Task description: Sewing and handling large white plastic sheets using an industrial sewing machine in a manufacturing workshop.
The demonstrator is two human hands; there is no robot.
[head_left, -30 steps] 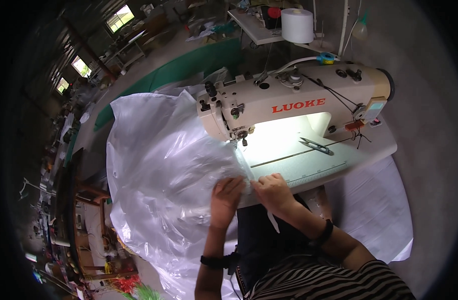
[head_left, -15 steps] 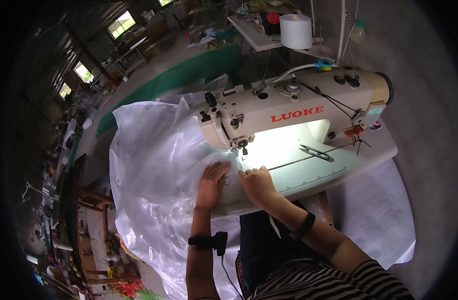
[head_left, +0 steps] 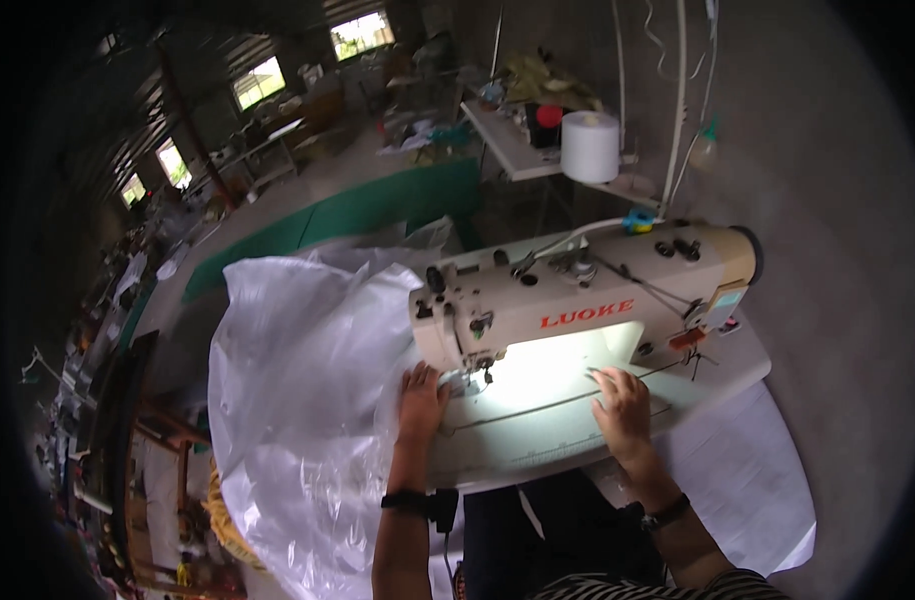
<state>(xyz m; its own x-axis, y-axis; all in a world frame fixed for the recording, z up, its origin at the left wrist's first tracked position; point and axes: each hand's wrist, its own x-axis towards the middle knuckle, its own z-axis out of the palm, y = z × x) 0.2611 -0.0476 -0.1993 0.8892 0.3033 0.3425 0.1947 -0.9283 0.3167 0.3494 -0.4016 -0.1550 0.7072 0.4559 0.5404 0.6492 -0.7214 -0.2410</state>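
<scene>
The white sewing machine [head_left: 577, 300] stands on its pale bed, its work light shining beneath the arm. A large sheet of shiny white plastic-like material [head_left: 307, 370] spreads left of the needle. My left hand [head_left: 421, 402] rests on the sheet's right part beside the presser foot [head_left: 477, 380], fingers lying flat. Over the bed under the arm, my right hand [head_left: 623, 412] is spread with its thumb apart from its curved fingers. At its fingertips shows the dark tip of thread snips [head_left: 593, 373]; the hand covers most of them.
A white thread cone [head_left: 589, 146] stands behind the machine, near a side table [head_left: 512, 145] with piled goods. Green material [head_left: 377, 215] lies beyond. More white sheet [head_left: 742, 470] hangs at the right below the bed. A wooden frame [head_left: 177, 430] stands at left.
My right hand has left the sheet by the needle and moved right, over the thread snips. My left hand has stayed near the needle, shifting slightly left. The view has tilted upward.
</scene>
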